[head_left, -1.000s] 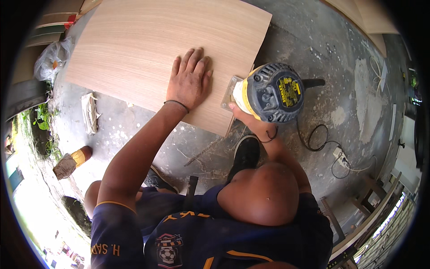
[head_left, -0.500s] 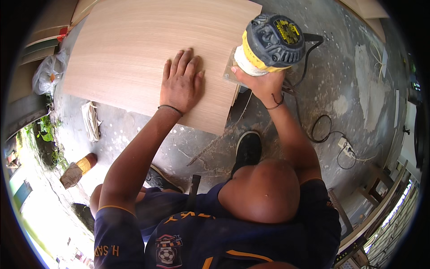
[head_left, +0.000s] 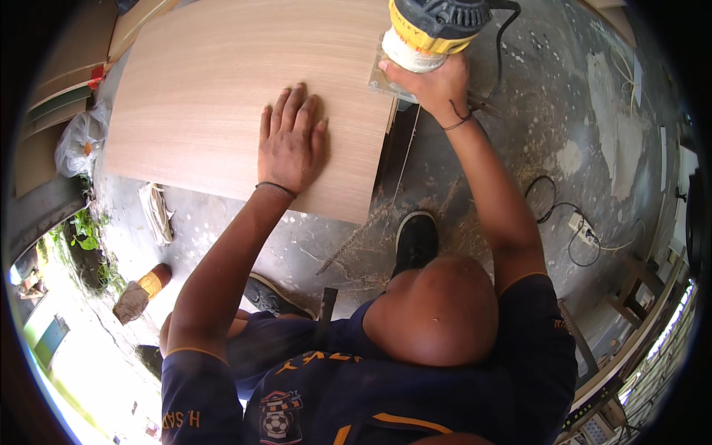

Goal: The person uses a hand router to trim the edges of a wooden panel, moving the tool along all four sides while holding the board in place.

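Note:
A wide sheet of light wood-grain board spans the upper left. My left hand lies flat on it, fingers stretched toward the far side. At the board's right edge my right hand is wrapped around the pale lower body of a black and yellow trim router. Its squarish base plate rests on the board's edge and overhangs it slightly. The top of the router runs out of view, and its bit is hidden. A black cord comes off its right side.
Wood shavings and pale patches mark the grey floor. A white socket strip with looped cable lies at the right. Near the left are a plastic bag, a pale cloth bundle and a yellow-brown object. My shoe stands below the board.
My right hand and the router have moved farther along the board's right edge, away from me. My left hand stays flat on the board, and the view has shifted slightly.

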`<state>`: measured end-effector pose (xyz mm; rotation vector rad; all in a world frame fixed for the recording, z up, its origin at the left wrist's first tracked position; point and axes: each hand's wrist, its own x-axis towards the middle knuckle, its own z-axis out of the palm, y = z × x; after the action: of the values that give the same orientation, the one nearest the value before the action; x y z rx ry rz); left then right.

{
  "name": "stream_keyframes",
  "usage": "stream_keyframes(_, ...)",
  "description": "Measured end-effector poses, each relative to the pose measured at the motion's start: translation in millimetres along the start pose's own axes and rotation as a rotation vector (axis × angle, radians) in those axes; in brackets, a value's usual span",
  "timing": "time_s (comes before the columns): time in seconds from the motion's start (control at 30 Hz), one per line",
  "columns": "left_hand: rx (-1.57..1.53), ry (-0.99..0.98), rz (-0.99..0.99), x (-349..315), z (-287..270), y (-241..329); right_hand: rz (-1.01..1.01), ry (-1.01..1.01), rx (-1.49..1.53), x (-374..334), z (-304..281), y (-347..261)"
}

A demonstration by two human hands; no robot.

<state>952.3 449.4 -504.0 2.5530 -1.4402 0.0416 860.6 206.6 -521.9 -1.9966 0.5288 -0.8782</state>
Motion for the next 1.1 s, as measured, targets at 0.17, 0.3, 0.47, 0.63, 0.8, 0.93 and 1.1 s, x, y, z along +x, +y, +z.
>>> stream_keyframes(0.17,-0.001,-0.007,0.007,0,0,0,-0.039,-0.002,-0.011,17,-5,-6)
stream_keyframes(0.3,0.008,-0.023,0.003,0,-2,-1,-0.051,0.012,0.023,30,-4,-3)
stream_keyframes(0.47,0.026,-0.053,0.003,0,-1,0,-0.025,0.0,0.012,40,-7,4)
stream_keyframes(0.63,0.031,-0.06,0.004,0,-2,-1,0.044,0.087,-0.032,50,-6,2)
stream_keyframes(0.8,0.034,-0.071,0.0,0,-3,0,-0.002,0.076,-0.033,63,-5,12)
stream_keyframes(0.93,0.032,-0.077,0.0,0,-3,0,-0.029,0.1,-0.009,70,-4,15)
stream_keyframes(1.1,0.031,-0.067,0.011,1,-5,-1,-0.061,0.119,0.038,83,-1,25)
